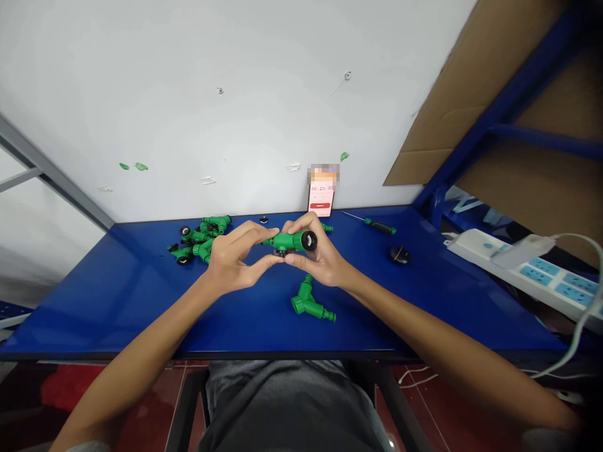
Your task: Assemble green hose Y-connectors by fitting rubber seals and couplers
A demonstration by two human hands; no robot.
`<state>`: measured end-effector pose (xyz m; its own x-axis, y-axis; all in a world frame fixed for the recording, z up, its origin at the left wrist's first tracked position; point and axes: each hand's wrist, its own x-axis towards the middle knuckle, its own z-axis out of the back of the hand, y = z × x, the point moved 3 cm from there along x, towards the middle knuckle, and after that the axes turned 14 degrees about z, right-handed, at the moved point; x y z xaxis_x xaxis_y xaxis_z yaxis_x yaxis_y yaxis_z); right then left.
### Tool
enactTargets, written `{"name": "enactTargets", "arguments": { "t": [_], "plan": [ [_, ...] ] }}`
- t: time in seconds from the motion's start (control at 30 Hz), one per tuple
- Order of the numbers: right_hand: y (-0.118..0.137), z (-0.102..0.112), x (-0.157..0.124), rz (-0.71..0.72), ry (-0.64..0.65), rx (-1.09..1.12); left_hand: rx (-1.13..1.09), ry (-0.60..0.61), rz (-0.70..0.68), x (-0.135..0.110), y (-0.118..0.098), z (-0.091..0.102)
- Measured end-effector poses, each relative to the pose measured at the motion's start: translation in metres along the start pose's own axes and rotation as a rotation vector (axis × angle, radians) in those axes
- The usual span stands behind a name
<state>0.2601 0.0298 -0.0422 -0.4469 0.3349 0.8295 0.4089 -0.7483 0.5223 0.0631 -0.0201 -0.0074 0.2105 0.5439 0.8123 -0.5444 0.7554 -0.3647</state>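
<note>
the left hand [232,260] and right hand [326,256] are both narrowed on one green hose fitting [288,242], held raised above the middle of the blue bench [377,314], fingers over it and thumbs below. a black ring sits on its right end and a small black part shows beneath, between the thumbs, so this piece looks partly assembled; whether that lower part is fully seated cannot be told.

on the bench in front, a y-shaped green fitting [308,302] shows an open collar and no black part, so it seems not yet done. to the left, a pile of green fittings [202,237] includes several with black ends, which look further along. a small black piece [264,220] lies apart near the wall, and a screwdriver [381,226] rests unheld at right.
</note>
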Motion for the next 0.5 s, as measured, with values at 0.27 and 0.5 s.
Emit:
{"name": "enactTargets", "arguments": {
  "t": [0.27,0.5],
  "plan": [
    [-0.001,-0.003,-0.003,-0.129,-0.040,0.069,-0.067,0.034,0.047,0.002,0.008,0.000],
    [-0.002,-0.003,-0.003,-0.192,-0.071,0.086,-0.085,0.051,0.088,0.001,0.012,-0.003]
  ]
}}
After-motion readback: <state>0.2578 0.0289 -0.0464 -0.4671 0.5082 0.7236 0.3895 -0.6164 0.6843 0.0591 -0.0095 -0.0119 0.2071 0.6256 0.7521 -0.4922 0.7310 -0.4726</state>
